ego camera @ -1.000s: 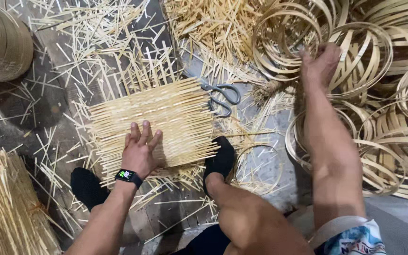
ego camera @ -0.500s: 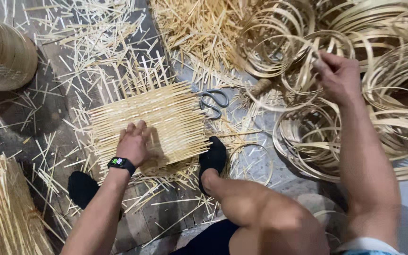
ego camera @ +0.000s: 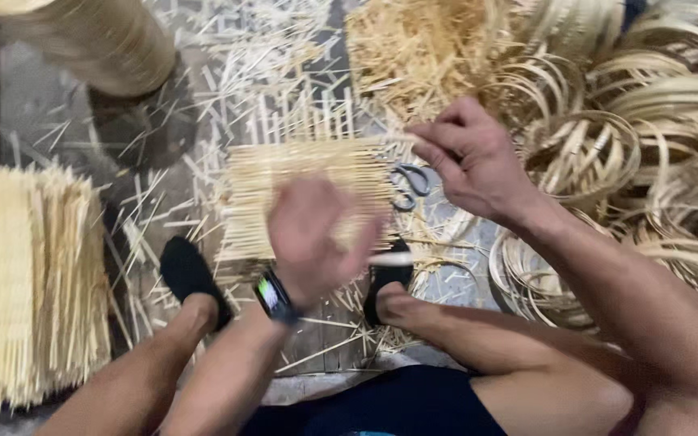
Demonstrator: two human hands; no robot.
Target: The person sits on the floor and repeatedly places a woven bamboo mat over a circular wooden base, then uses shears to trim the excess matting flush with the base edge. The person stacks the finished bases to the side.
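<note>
Two bare hands hang above a woven mat of bamboo strips (ego camera: 300, 194) that lies flat on the floor between the person's two black-socked feet and a loose heap of splints beyond it. The left hand (ego camera: 313, 238), a smartwatch (ego camera: 272, 295) on its wrist, hovers over the mat's near right part; it is blurred, so I cannot tell how its fingers are set or whether it touches the weave. The right hand (ego camera: 470, 165) is just past the mat's right edge, fingers curled narrow and pinched on what seems a thin strip, though the strip itself is hard to make out. A pair of scissors (ego camera: 408, 184) lies on the floor right beside the mat's right edge, under that hand. Right of the mat, coiled bamboo hoops (ego camera: 607, 153) are piled. Left of the mat sits a stack of finished mats (ego camera: 30, 274).
</note>
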